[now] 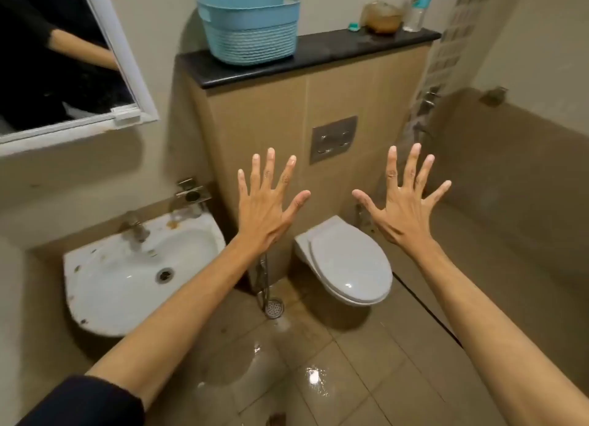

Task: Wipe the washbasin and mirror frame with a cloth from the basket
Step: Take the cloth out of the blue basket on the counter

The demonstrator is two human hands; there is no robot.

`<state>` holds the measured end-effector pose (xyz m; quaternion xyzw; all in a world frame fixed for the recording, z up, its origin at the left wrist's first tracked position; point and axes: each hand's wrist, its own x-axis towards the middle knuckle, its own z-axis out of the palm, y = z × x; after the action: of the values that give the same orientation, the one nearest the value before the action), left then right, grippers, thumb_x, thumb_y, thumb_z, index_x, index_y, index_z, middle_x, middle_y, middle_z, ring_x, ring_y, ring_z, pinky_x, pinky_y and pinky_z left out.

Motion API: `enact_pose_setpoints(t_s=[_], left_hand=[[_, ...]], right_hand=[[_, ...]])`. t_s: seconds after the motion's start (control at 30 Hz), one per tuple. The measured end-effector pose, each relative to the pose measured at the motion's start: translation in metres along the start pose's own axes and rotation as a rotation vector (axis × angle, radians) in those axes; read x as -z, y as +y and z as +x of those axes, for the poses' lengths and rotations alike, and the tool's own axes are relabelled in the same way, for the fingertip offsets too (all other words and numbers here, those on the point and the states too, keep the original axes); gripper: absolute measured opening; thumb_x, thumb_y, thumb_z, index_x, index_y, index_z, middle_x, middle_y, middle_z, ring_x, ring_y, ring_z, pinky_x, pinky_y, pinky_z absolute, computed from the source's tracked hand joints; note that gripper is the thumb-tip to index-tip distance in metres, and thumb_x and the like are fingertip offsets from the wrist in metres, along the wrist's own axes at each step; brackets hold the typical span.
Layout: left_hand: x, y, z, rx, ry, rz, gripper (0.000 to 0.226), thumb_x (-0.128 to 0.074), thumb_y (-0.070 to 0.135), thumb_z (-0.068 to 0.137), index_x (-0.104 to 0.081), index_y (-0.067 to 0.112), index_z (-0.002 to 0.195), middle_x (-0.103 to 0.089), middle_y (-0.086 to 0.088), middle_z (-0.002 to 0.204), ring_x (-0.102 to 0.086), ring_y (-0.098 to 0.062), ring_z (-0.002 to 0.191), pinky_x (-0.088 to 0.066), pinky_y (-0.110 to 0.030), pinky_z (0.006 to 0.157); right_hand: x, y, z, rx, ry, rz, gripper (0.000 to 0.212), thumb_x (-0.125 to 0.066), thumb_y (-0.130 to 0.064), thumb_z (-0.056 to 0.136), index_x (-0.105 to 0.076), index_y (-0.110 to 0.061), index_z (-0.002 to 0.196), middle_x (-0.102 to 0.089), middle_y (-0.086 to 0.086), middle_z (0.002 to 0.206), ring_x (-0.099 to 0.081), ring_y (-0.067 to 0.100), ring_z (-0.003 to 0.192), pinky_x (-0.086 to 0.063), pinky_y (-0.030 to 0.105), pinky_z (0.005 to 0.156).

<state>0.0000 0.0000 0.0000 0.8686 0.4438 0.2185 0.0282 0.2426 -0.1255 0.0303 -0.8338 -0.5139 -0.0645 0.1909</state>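
A white washbasin [105,276] with dirty spots on its rim hangs at the lower left, with a metal tap [135,228] at its back. Above it at the upper left is a mirror with a white frame [127,62]. A light blue basket [251,27] stands on a black ledge [334,51] at the top centre; its inside is hidden, so no cloth shows. My left hand [267,209] and my right hand [404,212] are stretched out in front of me, fingers spread, palms away, holding nothing.
A white toilet [347,263] with its lid down is below my hands, under a metal flush plate [333,138]. The tiled floor [318,378] is wet, with a round drain [274,307]. A bottle [417,8] and a brownish bag [381,17] stand on the ledge's right end.
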Motion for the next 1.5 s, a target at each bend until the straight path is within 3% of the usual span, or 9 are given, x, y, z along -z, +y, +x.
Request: enact_pose_setpoints(t_s=[0.37,0.63,0.83,0.97,1.1,1.2,1.27,1.4,1.5], left_hand=[[0.031,-0.116,-0.042,0.229,0.003,0.040,0.076,-0.023,0.078,0.101,0.001,0.045,0.165,0.009,-0.002,0.177,0.011,-0.030,0.163,0.002,-0.061,0.130],[0.041,-0.118,-0.020,0.261,-0.031,-0.100,0.076,-0.031,0.075,0.101,0.003,0.049,0.164,0.009,0.005,0.177,0.013,-0.021,0.163,0.002,-0.056,0.131],[0.064,-0.095,0.050,0.315,-0.026,-0.178,0.078,-0.038,0.076,0.099,-0.011,0.046,0.165,-0.003,0.007,0.177,0.002,-0.015,0.164,-0.005,-0.052,0.132],[0.088,-0.083,0.099,0.294,0.000,-0.188,0.077,-0.042,0.075,0.098,-0.016,0.046,0.164,-0.011,0.010,0.176,-0.004,-0.012,0.163,-0.012,-0.050,0.132],[0.115,-0.079,0.145,0.270,0.018,-0.164,0.078,-0.047,0.074,0.096,-0.019,0.047,0.164,-0.019,0.014,0.174,-0.012,-0.007,0.161,-0.021,-0.045,0.131],[0.136,-0.086,0.179,0.266,0.041,-0.181,0.081,-0.048,0.078,0.091,-0.020,0.051,0.162,-0.024,0.019,0.171,-0.016,-0.003,0.159,-0.024,-0.041,0.130],[0.148,-0.090,0.197,0.246,0.044,-0.163,0.081,-0.046,0.080,0.089,-0.017,0.056,0.160,-0.023,0.025,0.169,-0.016,0.002,0.158,-0.024,-0.038,0.130],[0.172,-0.107,0.244,0.183,0.085,-0.166,0.077,-0.050,0.078,0.088,-0.023,0.058,0.158,-0.037,0.032,0.159,-0.033,0.010,0.147,-0.034,-0.023,0.119],[0.190,-0.120,0.281,0.156,0.093,-0.175,0.074,-0.053,0.074,0.089,-0.031,0.055,0.157,-0.046,0.034,0.150,-0.039,0.012,0.138,-0.030,-0.007,0.105]], right_hand=[[-0.066,-0.121,0.037,0.301,-0.207,0.088,0.101,-0.032,-0.088,0.091,0.018,-0.039,0.163,0.028,0.004,0.173,0.024,0.037,0.159,0.004,0.080,0.119],[-0.069,-0.149,0.079,0.470,-0.327,0.135,0.099,-0.027,-0.090,0.090,0.013,-0.039,0.165,0.030,0.004,0.172,0.026,0.033,0.159,0.003,0.070,0.126],[-0.032,-0.145,0.150,0.622,-0.368,0.150,0.089,-0.038,-0.078,0.096,-0.008,-0.034,0.167,0.017,0.004,0.176,0.017,0.030,0.162,-0.005,0.064,0.129],[-0.009,-0.137,0.197,0.725,-0.368,0.197,0.080,-0.047,-0.069,0.098,-0.023,-0.032,0.165,0.002,0.002,0.178,0.003,0.027,0.164,-0.015,0.057,0.130],[0.012,-0.140,0.250,0.828,-0.419,0.272,0.068,-0.058,-0.066,0.095,-0.050,-0.031,0.153,-0.028,-0.002,0.173,-0.027,0.016,0.159,-0.031,0.041,0.128],[0.033,-0.148,0.288,0.912,-0.400,0.314,0.055,-0.063,-0.060,0.096,-0.062,-0.032,0.143,-0.045,-0.009,0.163,-0.049,-0.009,0.137,-0.040,0.019,0.114],[0.049,-0.155,0.306,0.923,-0.376,0.371,0.046,-0.067,-0.058,0.095,-0.068,-0.036,0.135,-0.054,-0.018,0.155,-0.051,-0.028,0.119,-0.045,0.011,0.103],[0.078,-0.174,0.352,0.827,-0.322,0.575,0.031,-0.074,-0.049,0.092,-0.078,-0.036,0.120,-0.078,-0.024,0.115,-0.068,-0.014,0.109,-0.058,0.021,0.096],[0.101,-0.189,0.387,0.771,-0.313,0.640,0.024,-0.075,-0.044,0.091,-0.080,-0.039,0.113,-0.080,-0.027,0.099,-0.074,-0.012,0.094,-0.057,0.011,0.084]])
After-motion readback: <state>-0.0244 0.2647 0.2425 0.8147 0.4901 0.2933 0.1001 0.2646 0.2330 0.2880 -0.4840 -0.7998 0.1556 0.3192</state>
